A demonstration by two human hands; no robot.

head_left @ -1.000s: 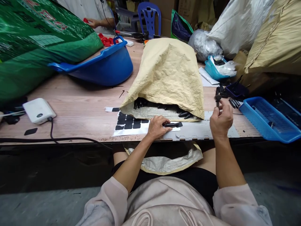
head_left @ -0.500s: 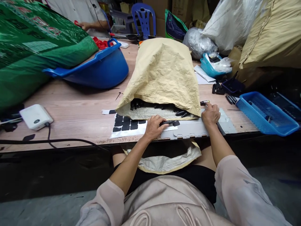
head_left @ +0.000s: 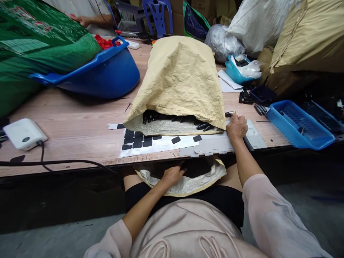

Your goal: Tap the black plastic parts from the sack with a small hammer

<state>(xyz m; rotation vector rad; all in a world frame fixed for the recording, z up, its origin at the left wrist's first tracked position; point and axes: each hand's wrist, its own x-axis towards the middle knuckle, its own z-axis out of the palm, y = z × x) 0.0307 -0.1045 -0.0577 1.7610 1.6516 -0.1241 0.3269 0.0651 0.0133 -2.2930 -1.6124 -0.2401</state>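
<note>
My left hand (head_left: 173, 175) is low over the mouth of an open sack (head_left: 199, 188) with a pale lining in my lap. Its fingers look closed, but against the dark opening I cannot make out what they hold. On the table, my right hand (head_left: 237, 127) is wrapped round a small hammer; its head (head_left: 229, 114) shows beyond the fingers and its dark handle (head_left: 247, 144) below the palm. Beneath that hand lies a grey plate (head_left: 215, 145). A large tan sack (head_left: 185, 79) lies in front, its mouth towards me, with slim black pieces (head_left: 205, 126) inside.
A white sheet with black rounded stickers (head_left: 138, 139) lies at the table edge. To the left are a blue basin (head_left: 107, 77), a green sack (head_left: 61, 46) and a white device (head_left: 25, 133) with a cable. A blue basket (head_left: 298, 125) stands right. A co-worker's hand (head_left: 82, 20) shows behind.
My left hand has come back from the table edge, where it held a slim black piece, down to the sack in my lap. My right hand keeps its grip, and the view has shifted slightly.
</note>
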